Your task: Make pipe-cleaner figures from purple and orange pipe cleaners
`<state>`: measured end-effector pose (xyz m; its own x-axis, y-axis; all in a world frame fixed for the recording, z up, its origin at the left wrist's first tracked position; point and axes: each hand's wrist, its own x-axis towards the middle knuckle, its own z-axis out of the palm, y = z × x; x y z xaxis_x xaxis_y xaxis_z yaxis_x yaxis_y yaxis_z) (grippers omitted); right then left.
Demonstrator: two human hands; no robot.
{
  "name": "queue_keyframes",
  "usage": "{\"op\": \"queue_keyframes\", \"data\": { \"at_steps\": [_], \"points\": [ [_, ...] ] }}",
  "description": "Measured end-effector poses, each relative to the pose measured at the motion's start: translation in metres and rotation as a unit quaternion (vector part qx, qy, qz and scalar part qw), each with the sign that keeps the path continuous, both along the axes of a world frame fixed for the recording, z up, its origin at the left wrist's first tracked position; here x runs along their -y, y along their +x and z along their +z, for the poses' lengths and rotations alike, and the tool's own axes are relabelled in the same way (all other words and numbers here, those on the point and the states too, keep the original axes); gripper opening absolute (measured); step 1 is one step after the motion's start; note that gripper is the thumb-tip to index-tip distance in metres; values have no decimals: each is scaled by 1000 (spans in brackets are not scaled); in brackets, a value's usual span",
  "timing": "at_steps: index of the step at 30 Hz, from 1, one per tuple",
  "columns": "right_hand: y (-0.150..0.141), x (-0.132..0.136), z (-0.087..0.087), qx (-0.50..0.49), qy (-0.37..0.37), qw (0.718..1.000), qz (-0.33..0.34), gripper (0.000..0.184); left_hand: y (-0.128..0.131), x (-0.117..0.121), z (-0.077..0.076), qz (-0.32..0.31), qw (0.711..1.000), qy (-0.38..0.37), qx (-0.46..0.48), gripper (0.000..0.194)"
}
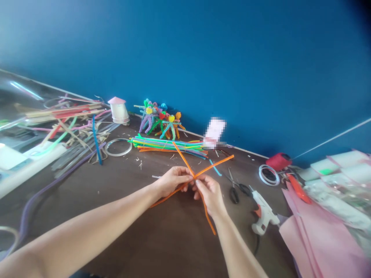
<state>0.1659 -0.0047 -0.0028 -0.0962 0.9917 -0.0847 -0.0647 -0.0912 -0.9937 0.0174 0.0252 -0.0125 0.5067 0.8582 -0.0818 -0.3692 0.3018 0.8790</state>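
Orange pipe cleaners (213, 166) cross in an X shape, their crossing point pinched between my two hands above the dark table. My left hand (174, 180) is closed on them just left of the crossing, thumb and forefinger together. On the other side my right hand (209, 192) is closed around them too, its thumb close to the left one. Two ends point up and away; one hangs below my right hand and another runs under my left wrist. Fingers hide part of the crossing, so I cannot tell how the strands are joined.
Behind lie a bundle of coloured pipe cleaners (168, 144) and several pipe-cleaner figures (171, 122). Scissors (233, 190), a glue gun (264, 212) and pink sheets (321, 239) are at right. A white pot (119, 112) and loose strips (69, 116) crowd the left.
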Motion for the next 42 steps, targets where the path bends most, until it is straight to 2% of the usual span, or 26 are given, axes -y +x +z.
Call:
{"op": "queue_keyframes", "data": {
  "at_steps": [11,17,26,31,42],
  "points": [
    [3,1,3,108,41,993,-2,17,2,2,0,-1,999,18,-49,15],
    [2,1,4,134,51,990,6,19,3,3,2,-15,997,23,-69,12],
    [3,1,3,131,6,991,20,20,2,5,7,-27,993,31,-107,14],
    [4,-1,3,145,-3,989,18,23,0,2,7,-43,995,3,-85,20],
    [3,0,4,137,0,991,6,23,1,0,6,-3,997,-26,-74,20]
  ]
}}
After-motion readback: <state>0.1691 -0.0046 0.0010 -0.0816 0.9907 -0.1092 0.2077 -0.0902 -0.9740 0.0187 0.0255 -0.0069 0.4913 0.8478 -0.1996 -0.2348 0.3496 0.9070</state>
